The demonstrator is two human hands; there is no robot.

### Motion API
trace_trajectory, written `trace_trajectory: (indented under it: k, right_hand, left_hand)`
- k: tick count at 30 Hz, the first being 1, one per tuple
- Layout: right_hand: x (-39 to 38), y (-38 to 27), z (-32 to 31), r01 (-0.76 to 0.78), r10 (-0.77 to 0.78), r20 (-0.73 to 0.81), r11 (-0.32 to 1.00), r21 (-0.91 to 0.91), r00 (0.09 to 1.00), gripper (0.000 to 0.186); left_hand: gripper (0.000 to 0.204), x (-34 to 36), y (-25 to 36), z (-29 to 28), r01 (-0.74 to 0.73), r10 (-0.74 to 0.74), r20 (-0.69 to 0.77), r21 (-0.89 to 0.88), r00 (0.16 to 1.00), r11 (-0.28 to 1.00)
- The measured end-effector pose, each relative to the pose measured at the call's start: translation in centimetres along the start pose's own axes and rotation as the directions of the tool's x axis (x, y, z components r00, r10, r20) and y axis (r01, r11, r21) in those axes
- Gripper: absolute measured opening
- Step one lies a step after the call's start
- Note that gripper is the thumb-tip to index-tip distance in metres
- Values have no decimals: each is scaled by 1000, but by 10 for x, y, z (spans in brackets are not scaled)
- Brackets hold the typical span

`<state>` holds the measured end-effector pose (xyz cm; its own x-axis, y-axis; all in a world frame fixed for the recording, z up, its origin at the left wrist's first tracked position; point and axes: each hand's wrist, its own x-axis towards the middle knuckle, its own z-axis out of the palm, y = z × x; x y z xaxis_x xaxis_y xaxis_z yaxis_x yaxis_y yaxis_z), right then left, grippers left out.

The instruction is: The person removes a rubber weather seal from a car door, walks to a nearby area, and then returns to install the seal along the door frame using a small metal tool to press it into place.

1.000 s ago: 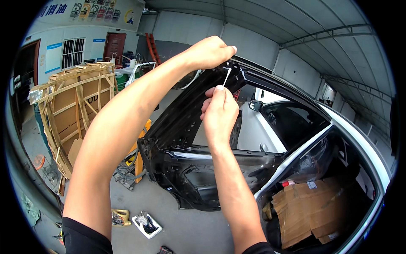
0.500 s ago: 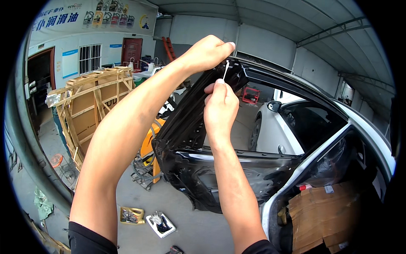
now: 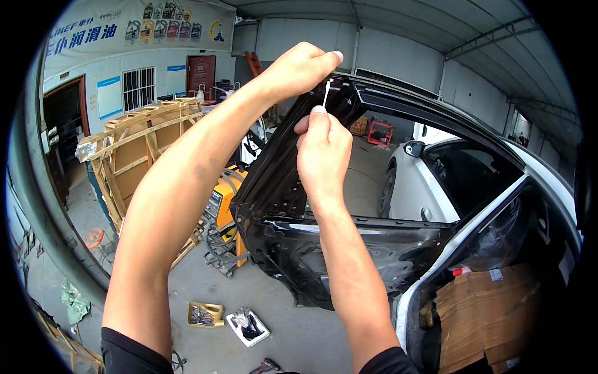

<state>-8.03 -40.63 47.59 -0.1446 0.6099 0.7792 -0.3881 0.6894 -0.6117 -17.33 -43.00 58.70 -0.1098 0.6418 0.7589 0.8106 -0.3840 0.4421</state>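
A thin white cotton swab (image 3: 326,93) stands upright in my right hand (image 3: 324,149), pinched between thumb and fingers. Its tip is close to the upper corner of a black car door (image 3: 374,249), which has an unglazed window opening. My left hand (image 3: 302,67) is closed at that same corner, higher up and just left of the swab. What its fingers hold, if anything, is hidden behind the hand. The door hangs open from a white car (image 3: 430,181).
Cardboard (image 3: 486,311) lies inside the car at the right. On the floor are a cut-open gold container (image 3: 205,315), a white tray (image 3: 248,327) and a cordless power tool (image 3: 266,365). A wooden crate (image 3: 134,149) and a yellow machine (image 3: 221,209) stand left.
The view has shifted, so the door and floor items sit further right. Both hands stay at the door's upper corner, the right still pinching the cotton swab.
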Motion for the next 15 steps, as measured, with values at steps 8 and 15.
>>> trace_trajectory:
  k: [8,15]
  right_hand:
    - [9,-20,-31,-89,115,133,978,-190,984,42]
    - [25,-51,-58,140,14,259,812,-567,966,40]
  left_hand:
    - [49,1,-12,0,6,-6,-32,-12,999,1000]
    - [50,0,-5,-2,-28,29,-5,16,1000,999]
